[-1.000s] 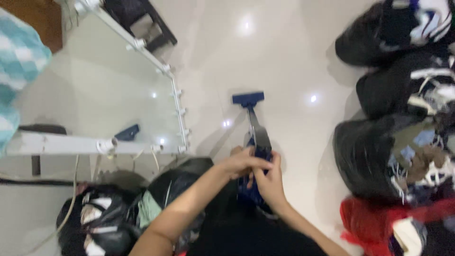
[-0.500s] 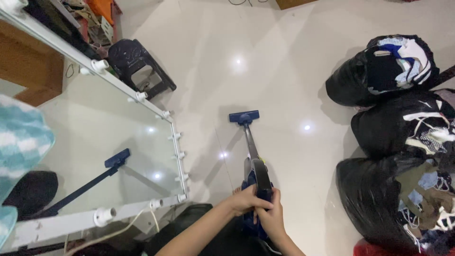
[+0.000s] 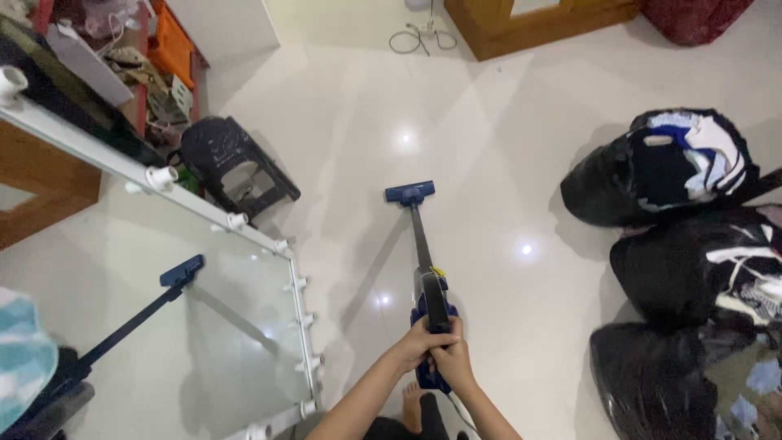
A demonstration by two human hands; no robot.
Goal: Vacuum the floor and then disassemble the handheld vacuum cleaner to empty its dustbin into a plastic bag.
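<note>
change: view has tipped up since the earlier frames; vacuum head now sits farther out on the floor, more of the far room shows, hands lower in view
left hand (image 3: 417, 344): closed around the handle of the stick vacuum (image 3: 430, 305), grip wrapped from the left side
right hand (image 3: 450, 364): closed on the same handle, just below and touching the left hand
vacuum: blue, upright-tilted, tube running far to the floor head (image 3: 410, 193), which rests flat on the white tile floor (image 3: 489, 163)
mirror (image 3: 163, 326): left, large, white frame with bulb sockets, reflects the vacuum
stool (image 3: 232, 167): dark plastic, far left, beyond the mirror
bags (image 3: 668, 236): black, stuffed with clothes, right side, well apart from the vacuum
foot (image 3: 411, 407): bare, near edge, under the hands
</note>
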